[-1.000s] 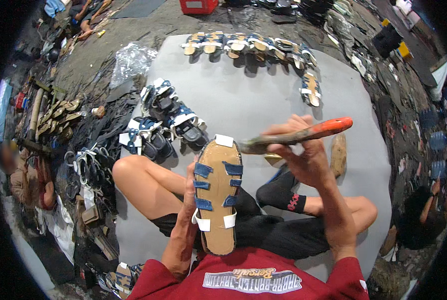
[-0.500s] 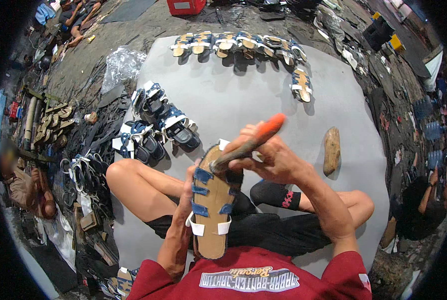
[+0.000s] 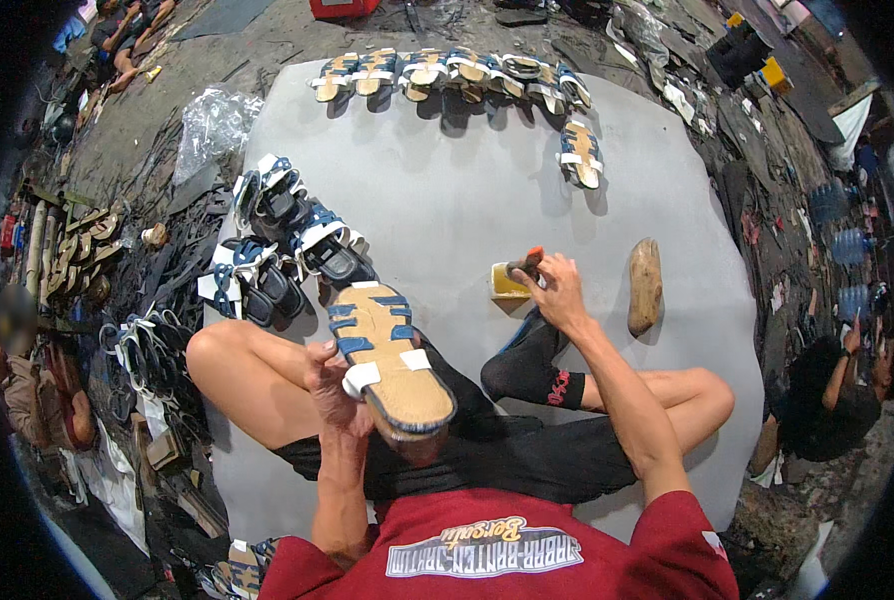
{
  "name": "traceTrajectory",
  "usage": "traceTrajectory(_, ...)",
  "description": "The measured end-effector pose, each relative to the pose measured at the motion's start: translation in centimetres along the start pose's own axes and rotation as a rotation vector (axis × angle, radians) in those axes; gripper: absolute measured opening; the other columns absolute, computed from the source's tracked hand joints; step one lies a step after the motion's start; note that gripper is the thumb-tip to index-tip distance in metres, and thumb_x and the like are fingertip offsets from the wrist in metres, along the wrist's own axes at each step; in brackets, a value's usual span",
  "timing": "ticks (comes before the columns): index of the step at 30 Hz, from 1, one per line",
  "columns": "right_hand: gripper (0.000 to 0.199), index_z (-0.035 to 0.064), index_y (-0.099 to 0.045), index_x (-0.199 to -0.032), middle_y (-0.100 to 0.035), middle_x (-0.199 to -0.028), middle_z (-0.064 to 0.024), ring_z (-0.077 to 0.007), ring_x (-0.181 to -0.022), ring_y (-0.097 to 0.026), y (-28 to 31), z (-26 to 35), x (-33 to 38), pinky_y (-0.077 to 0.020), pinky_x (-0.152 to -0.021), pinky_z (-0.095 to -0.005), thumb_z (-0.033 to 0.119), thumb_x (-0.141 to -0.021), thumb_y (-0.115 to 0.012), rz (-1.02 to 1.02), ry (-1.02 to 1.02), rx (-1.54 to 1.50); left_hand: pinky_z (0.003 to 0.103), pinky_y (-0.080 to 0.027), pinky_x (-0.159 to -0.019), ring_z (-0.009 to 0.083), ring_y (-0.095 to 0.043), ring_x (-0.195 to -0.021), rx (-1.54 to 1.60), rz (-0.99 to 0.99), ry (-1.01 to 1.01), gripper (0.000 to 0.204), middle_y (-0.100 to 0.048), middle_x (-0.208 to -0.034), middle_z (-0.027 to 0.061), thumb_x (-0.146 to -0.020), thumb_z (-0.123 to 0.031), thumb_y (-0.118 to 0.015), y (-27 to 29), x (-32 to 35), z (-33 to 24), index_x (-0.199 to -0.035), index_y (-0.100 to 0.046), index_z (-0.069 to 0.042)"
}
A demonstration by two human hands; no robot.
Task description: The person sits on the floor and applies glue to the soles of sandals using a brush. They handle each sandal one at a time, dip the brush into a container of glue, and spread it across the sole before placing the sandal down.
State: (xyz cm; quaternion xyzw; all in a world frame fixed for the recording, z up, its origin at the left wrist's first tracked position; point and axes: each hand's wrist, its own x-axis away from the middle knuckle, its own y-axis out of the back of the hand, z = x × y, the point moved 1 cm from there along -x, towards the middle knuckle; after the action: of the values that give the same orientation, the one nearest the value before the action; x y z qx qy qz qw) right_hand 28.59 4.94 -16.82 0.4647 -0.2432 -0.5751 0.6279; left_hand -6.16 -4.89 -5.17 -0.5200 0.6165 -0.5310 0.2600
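Note:
My left hand [image 3: 337,390] grips a sandal [image 3: 387,350], sole side up, above my lap. The sole is tan, with blue strap ends and white tabs folded over it. Out to the right, my right hand [image 3: 559,292] is closed around a dark brush [image 3: 519,268] with an orange handle end. The brush is held over a small open container [image 3: 510,284] of something yellow, just beyond my foot. Whether its tip touches the contents is hidden. On the grey mat to the right lies a wooden block [image 3: 645,287], long and rounded.
Navy and white sandals [image 3: 302,235] cluster at the mat's left. A row of tan-soled sandals [image 3: 422,75] lines its far edge, with one sandal [image 3: 580,155] set nearer. Crumpled clear plastic [image 3: 217,130] and scraps surround the grey mat [image 3: 417,190]. Other people sit at both sides.
My right hand has moved the brush off the sole and away to the yellow container. The sandal has come lower in my left hand, its near end tilted up toward me.

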Motion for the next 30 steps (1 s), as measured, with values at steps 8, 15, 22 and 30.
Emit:
traceTrajectory(8,0.025,0.0040,-0.077,-0.096,-0.073,-0.093,-0.0106,-0.0230,-0.084,-0.064,1.5,1.3,-0.6,-0.0429,-0.076,-0.0395,0.029,-0.097,-0.077,-0.207,-0.088,-0.329,0.051,-0.058,-0.102,0.0370,-0.064,-0.121,0.164,-0.083,-0.151,0.087,-0.057,-0.142,0.0265,-0.101,-0.066,-0.056,1.4,1.3,1.6,-0.156,-0.039,0.000)
traceTrajectory(15,0.044,-0.0031,-0.074,-0.100,-0.072,-0.092,-0.0041,-0.0109,-0.076,-0.064,1.1,0.2,2.8,-0.0519,-0.070,-0.0291,0.040,-0.105,-0.068,0.156,-0.920,-0.965,0.045,-0.067,-0.079,0.0354,-0.072,-0.098,0.273,-0.146,0.029,0.095,-0.060,-0.133,0.0293,-0.097,-0.073,-0.056,-0.7,0.2,3.1,-0.151,-0.042,0.004)
traceTrajectory(22,0.030,0.0003,-0.072,-0.111,-0.075,-0.100,-0.0052,-0.0195,-0.092,-0.070,14.0,17.1,-2.4,-0.0546,-0.087,-0.0349,0.029,-0.104,-0.070,0.155,-0.347,-1.100,0.041,-0.062,-0.088,0.0276,-0.073,-0.100,-0.204,-0.297,0.048,0.077,-0.071,-0.121,0.0175,-0.099,-0.065,-0.055,-4.3,0.4,3.3,-0.144,-0.054,-0.002)
traceTrajectory(30,0.020,0.0123,-0.073,-0.110,-0.071,-0.098,-0.0022,-0.0259,-0.084,-0.058,13.7,19.8,-3.4,-0.0418,-0.083,-0.0417,0.022,-0.094,-0.079,-0.044,0.359,-0.444,0.041,-0.057,-0.097,0.0259,-0.069,-0.113,-0.318,-0.282,-0.019,0.069,-0.067,-0.131,0.0149,-0.099,-0.055,-0.058,-3.3,0.7,3.3,-0.145,-0.054,-0.002)
